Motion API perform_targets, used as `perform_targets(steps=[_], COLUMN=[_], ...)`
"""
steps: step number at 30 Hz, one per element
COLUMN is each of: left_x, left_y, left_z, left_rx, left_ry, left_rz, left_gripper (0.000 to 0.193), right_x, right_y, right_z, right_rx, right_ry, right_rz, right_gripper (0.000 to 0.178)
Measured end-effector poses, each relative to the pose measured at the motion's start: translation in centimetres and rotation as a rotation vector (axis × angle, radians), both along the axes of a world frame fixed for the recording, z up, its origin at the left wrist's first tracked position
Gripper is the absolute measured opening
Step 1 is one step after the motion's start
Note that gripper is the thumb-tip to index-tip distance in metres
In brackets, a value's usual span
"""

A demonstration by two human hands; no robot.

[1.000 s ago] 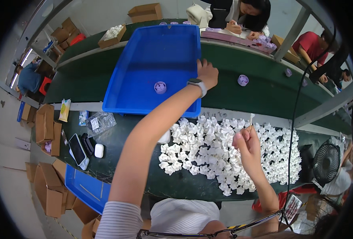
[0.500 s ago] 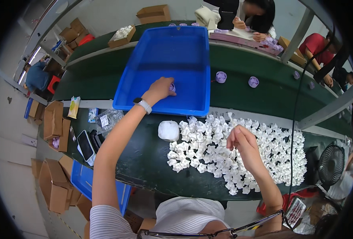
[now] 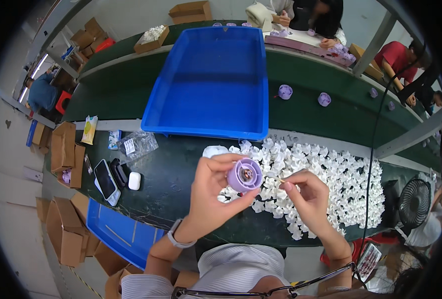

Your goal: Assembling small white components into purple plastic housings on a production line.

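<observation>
My left hand point(image 3: 208, 192) grips a round purple plastic housing point(image 3: 234, 178) between thumb and fingers, tilted so its open face shows. A small metallic part with coppery bits sits in the middle of that housing. Just to its right, my right hand point(image 3: 308, 197) is closed in a pinch on a thin, short piece point(image 3: 279, 180), too small to name. Beneath both hands spreads a layer of small white petal-shaped pieces point(image 3: 340, 194). A white rounded block point(image 3: 214, 150) is partly hidden behind my left fingers.
A blue tray point(image 3: 151, 117) stands ahead on the bench. Purple housings point(image 3: 285, 91) sit to its right. At left lie a phone point(image 3: 106, 180), a white case point(image 3: 134, 181), a plastic bag point(image 3: 138, 145) and a cardboard box point(image 3: 64, 149). A fan point(image 3: 414, 202) is at right, beside a hanging cable point(image 3: 371, 169).
My left hand has come back from inside the blue tray, bringing the purple housing close to me. My right hand has moved slightly down and now pinches a thin piece beside it.
</observation>
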State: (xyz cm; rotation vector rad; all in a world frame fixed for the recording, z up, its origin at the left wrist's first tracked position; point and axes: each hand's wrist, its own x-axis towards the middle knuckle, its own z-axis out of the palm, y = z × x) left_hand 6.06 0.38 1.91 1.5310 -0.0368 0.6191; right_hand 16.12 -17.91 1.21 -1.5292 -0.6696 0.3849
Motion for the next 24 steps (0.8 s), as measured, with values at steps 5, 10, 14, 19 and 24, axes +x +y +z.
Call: perform_targets(steps=[5,10,14,19,24], left_x=[-0.5,-0.6,-0.6,-0.8,-0.9], left_y=[-1.0,-1.5,-1.6,-1.7,-1.6], left_z=[-1.0,-0.6,-0.7,-0.8,-1.1], left_rx=[-0.078,-0.105,-0.107,-0.108,-0.1], left_ry=[0.018,0.026,0.034,0.027,0.05], left_rz=[-0.036,-0.073,-0.085,-0.091,-0.098], left_gripper=[0.051,0.05,0.05,0.051,0.053], right_x=[-0.8,-1.2,-1.3,-1.2,-1.0], right_y=[0.2,0.1,0.0,-0.2,-0.2], right_z=[0.4,1.0,1.1,1.1,0.9], right_rx=[-0.053,-0.109,-0.127,-0.11,-0.098], right_ry=[-0.485,-0.592,-0.658,-0.705,-0.578], right_rz=[-0.074,-0.097,-0.114,-0.048,-0.028], right_gripper=[0.017,0.021,0.022,0.023,0.016])
